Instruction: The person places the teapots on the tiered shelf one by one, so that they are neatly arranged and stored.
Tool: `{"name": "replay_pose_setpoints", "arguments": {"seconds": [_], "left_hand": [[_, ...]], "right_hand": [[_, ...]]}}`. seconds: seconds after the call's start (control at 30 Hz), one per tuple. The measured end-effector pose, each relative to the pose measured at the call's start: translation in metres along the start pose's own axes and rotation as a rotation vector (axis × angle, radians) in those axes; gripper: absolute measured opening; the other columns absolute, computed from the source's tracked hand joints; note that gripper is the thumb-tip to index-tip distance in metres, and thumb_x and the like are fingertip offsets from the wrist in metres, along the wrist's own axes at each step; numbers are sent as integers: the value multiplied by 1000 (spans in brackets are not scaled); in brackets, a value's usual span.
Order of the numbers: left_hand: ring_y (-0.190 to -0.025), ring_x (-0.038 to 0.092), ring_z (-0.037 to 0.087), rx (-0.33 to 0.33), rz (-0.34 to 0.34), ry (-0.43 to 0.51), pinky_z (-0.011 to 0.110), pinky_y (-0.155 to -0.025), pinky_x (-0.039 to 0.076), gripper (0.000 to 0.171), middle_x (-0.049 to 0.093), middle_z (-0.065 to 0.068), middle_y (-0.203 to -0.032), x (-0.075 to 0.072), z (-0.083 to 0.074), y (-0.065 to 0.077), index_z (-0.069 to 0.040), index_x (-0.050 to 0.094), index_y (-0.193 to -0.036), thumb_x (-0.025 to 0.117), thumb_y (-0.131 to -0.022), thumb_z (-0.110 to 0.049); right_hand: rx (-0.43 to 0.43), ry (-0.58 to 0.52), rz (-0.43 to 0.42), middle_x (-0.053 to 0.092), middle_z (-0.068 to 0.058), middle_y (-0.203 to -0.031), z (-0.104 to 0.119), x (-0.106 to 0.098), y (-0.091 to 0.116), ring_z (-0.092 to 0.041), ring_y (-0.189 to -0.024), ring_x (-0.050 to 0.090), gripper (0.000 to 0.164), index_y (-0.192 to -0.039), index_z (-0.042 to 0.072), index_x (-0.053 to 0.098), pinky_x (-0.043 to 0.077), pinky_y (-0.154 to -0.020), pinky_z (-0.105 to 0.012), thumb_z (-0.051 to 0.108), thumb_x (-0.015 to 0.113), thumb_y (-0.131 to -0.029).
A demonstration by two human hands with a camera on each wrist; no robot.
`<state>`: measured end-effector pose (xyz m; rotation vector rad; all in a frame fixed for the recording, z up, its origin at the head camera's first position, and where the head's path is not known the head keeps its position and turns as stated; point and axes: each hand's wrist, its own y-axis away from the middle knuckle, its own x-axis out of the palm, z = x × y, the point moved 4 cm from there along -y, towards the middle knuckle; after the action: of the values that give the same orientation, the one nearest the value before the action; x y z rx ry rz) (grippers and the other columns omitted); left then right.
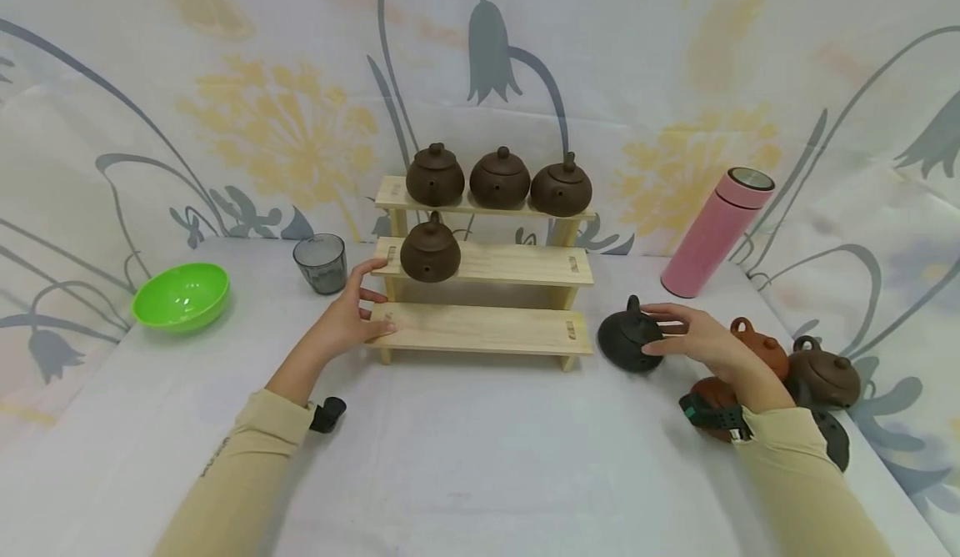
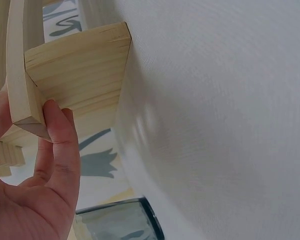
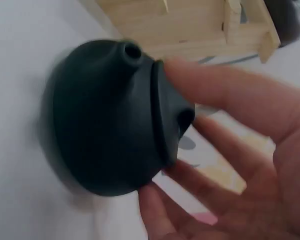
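A three-tier wooden shelf (image 1: 480, 328) stands in the middle of the table. My left hand (image 1: 351, 313) grips its left end; in the left wrist view the thumb and fingers pinch a board's end (image 2: 27, 100). At the shelf's right, my right hand (image 1: 697, 338) holds a black teapot (image 1: 626, 342). The right wrist view shows the thumb by the lid (image 3: 162, 117) and fingertips against the body, the spout facing the camera. Whether the teapot's base touches the table is unclear. Brown teapots (image 1: 500, 178) line the top tier, and another brown teapot (image 1: 431, 248) sits at the middle tier's left.
Several more teapots (image 1: 823, 373) cluster at the right under my forearm, partly hidden. Behind them a pink flask (image 1: 716, 234) stands at the back. A grey glass cup (image 1: 322, 265) and a green bowl (image 1: 182, 298) are left of the shelf. A patterned cloth hangs behind.
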<state>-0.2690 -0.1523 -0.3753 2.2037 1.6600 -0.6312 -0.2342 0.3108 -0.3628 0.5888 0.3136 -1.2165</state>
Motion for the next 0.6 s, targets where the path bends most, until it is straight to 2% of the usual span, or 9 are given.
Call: {"name": "replay_pose_setpoints", "arguments": {"seconds": [0.1,0.2,0.33,0.5,0.6], "left_hand": [[-80,53,29,-4,-2,-3,33,-65,44,90,49,26,-117,0,-1,0,-22,15,-145,72,-79,0],[-79,53,29,-7,-3,-2,33,-66,44,90,49,26,-117,1,-1,0,-22,15,-144,72,-79,1],[-81,53,31,-8,-3,-1,33,-66,45,90,48,26,-117,1,-2,0,-21,15,-144,72,-79,1],[-81,53,31,-11,-3,-5,33,-66,45,89,48,26,-117,0,-2,1,-21,15,-144,72,-79,1],[-81,53,30,-10,-3,-7,33,-66,44,89,49,26,-117,0,-2,1,-22,15,-144,72,-79,1]], "right_hand": [[-30,28,73,16,-28,-146,3,11,-3,-52,-126,20,83,-143,3,31,22,-94,-66,14,78,-75],[-68,70,100,8,-27,-145,3,17,-4,-56,-123,19,91,-144,5,28,22,-92,-68,12,82,-71],[-73,68,71,7,-28,-144,-1,23,-7,-55,-122,19,97,-146,7,23,26,-91,-66,13,83,-69],[-20,-30,50,1,-27,-148,-8,31,-18,-51,-127,10,107,-149,13,12,17,-96,-65,12,83,-69],[-32,-45,41,4,-27,-148,-8,33,-22,-46,-128,12,106,-149,13,17,16,-97,-62,11,84,-67]]}}
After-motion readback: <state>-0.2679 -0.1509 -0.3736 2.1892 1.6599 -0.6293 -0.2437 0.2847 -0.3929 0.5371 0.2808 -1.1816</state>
